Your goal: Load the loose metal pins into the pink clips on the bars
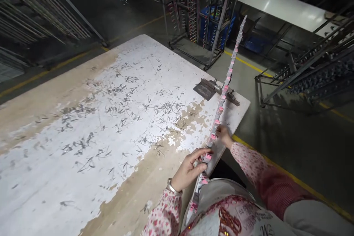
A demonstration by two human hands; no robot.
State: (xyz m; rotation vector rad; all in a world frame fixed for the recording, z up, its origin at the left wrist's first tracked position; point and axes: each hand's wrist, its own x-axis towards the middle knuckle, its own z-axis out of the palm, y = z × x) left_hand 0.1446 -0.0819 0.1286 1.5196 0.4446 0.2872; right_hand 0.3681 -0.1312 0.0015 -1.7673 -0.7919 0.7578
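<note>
A long narrow strip (230,70) with pink pieces spaced along it slants from beside my body up past the table's far right corner. At its lower part, the thumb and fingers of my left hand (188,169) close around a pink piece (207,157). Farther up the strip, my right hand (224,136) grips it from the right side; the strip hides some of its fingertips. Under the strip near the table edge lies a dark metal fixture (206,88) with a flat plate.
Many thin, dark wire-like pieces (166,108) lie scattered over the worn white and tan table (110,177). Racks (190,7) filled with rods stand beyond it, another rack (312,70) to the right. A blue bin (231,25) and a white bench (287,7) are behind.
</note>
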